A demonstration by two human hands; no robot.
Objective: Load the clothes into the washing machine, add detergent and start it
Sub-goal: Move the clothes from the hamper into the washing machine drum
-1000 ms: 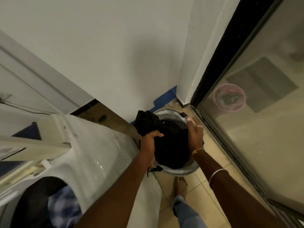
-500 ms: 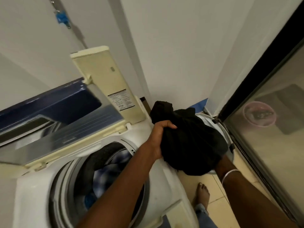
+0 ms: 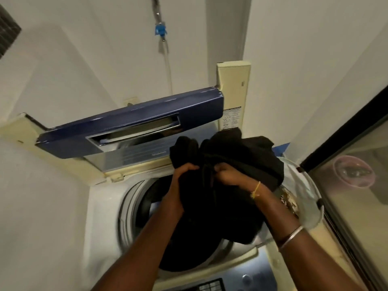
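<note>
A bundle of black clothes (image 3: 235, 156) hangs over the open drum of the white top-loading washing machine (image 3: 102, 204). My left hand (image 3: 182, 175) grips the bundle's left side. My right hand (image 3: 228, 175) grips it in the middle, with fabric bulging up behind both hands. The lower part of the cloth drops into the drum opening (image 3: 147, 202). The machine's blue and cream lid (image 3: 130, 131) stands folded up at the back. No detergent is in view.
A white laundry basket (image 3: 308, 198) stands on the floor right of the machine, with patterned cloth inside. A glass sliding door (image 3: 357, 175) runs along the right. The control panel (image 3: 247, 278) is at the machine's near edge. A wall hose with a blue fitting (image 3: 160, 31) hangs behind.
Both hands lifted the black bundle out of the basket and carried it left, over the drum. My view swung from the basket to the machine.
</note>
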